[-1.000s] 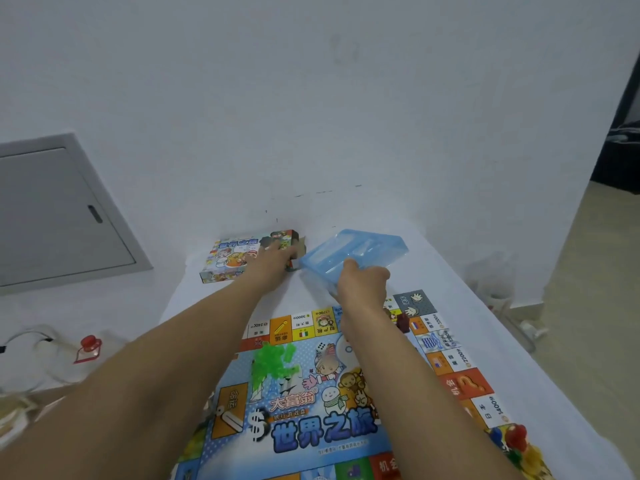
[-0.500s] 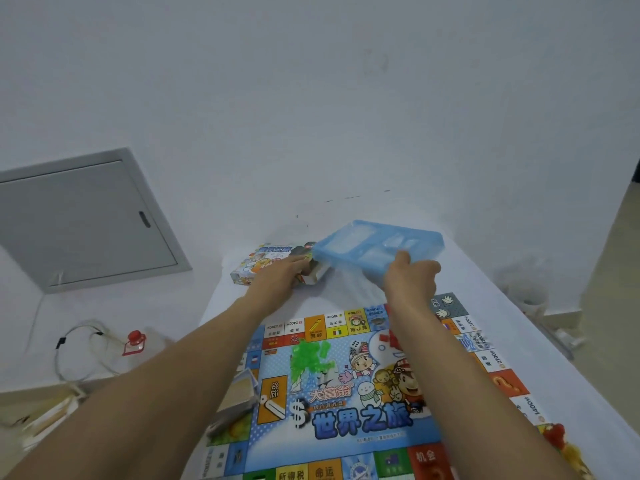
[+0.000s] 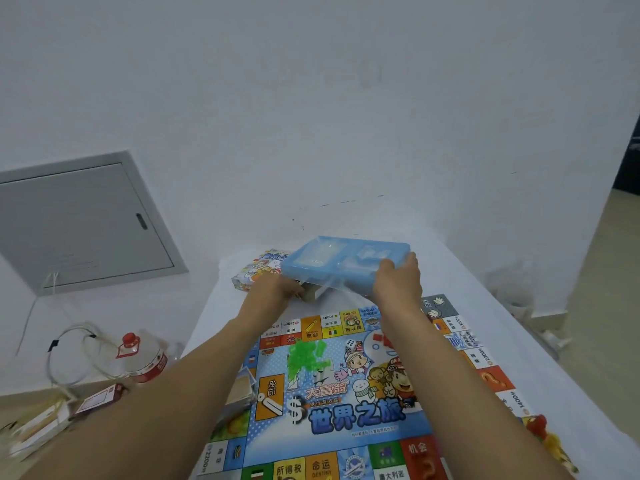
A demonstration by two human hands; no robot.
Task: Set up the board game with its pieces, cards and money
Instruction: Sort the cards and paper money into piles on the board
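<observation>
Board (image 3: 346,403) lies unfolded with green pieces (image 3: 306,353) on it; right hand (image 3: 398,289) fingers grip blue tray (image 3: 332,268), left hand (image 3: 273,296) fingers hold box (image 3: 256,271); sorting appears unfinished.

Plain room in home, likely spare or utility corner. Bare white wall (image 3: 311,98); grey metal access panel (image 3: 79,223) set into it. White-covered table (image 3: 485,306) pushed against wall. Oil bottle (image 3: 145,358), loose cables (image 3: 69,351) dumped on floor at left. Tan floor (image 3: 602,306) at right.
</observation>
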